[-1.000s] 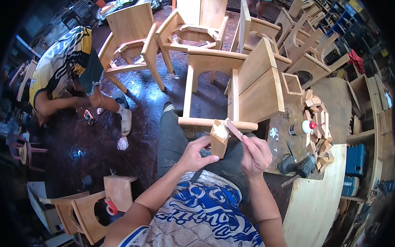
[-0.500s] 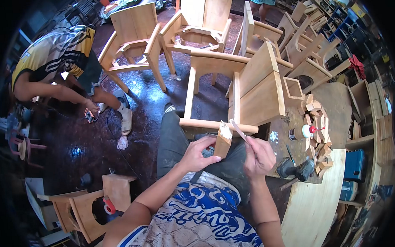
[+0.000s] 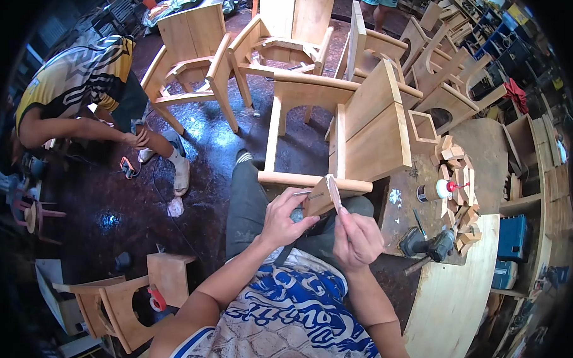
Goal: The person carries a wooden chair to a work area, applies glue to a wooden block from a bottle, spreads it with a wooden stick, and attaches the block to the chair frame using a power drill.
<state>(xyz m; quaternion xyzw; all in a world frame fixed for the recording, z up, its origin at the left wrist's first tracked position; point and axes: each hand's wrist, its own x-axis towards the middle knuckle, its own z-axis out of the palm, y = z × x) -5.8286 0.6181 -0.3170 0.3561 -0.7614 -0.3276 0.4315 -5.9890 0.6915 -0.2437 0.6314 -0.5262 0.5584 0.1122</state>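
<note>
My left hand (image 3: 286,218) is wrapped round a small wooden block (image 3: 317,202), held over my lap. A thin slot or dark line shows on the face of the block. In my right hand (image 3: 358,238) is a thin wooden strip (image 3: 333,191), pinched between thumb and fingers and laid along the right edge of the block. The armrest of a wooden chair (image 3: 299,177) lies just beyond both hands.
On the right, a workbench (image 3: 395,222) holds a glue bottle (image 3: 441,188), a drill (image 3: 427,242) and stacked wood blocks (image 3: 465,192). More chairs (image 3: 194,62) stand ahead. A bent-over co-worker (image 3: 75,92) is at the left, near a cable on the floor.
The strip in my right hand has moved left against the block, which has turned to show its broad face. The co-worker's hand has moved up from the orange tool on the floor to the leg.
</note>
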